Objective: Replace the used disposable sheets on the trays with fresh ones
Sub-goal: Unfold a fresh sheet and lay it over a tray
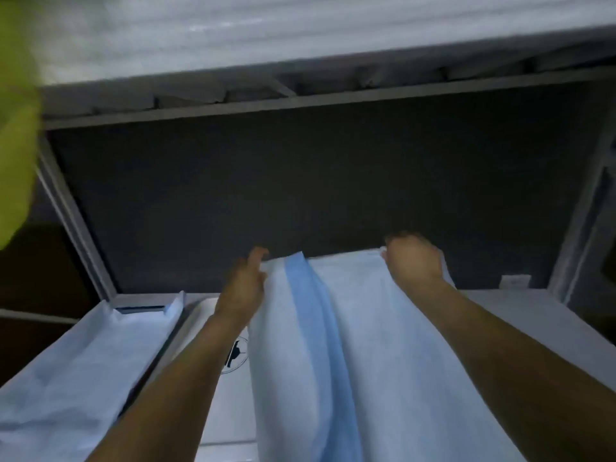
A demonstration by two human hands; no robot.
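Observation:
A pale blue disposable sheet (376, 345) with a darker blue fold running down it hangs stretched between my two hands. My left hand (243, 288) pinches its upper left corner. My right hand (415, 260) is closed on its upper right corner. Beneath the sheet lies a white tray (230, 405) with a round black logo, partly hidden by the sheet and my left forearm. To the left, another tray (146, 310) is covered by a crumpled pale sheet (73, 371).
A dark panel (316, 195) in a grey frame fills the view ahead, with a white ribbed surface (266, 31) above it. A blurred yellow-green shape (16, 128) sits at the left edge. A small white label (515, 281) is at the panel's lower right.

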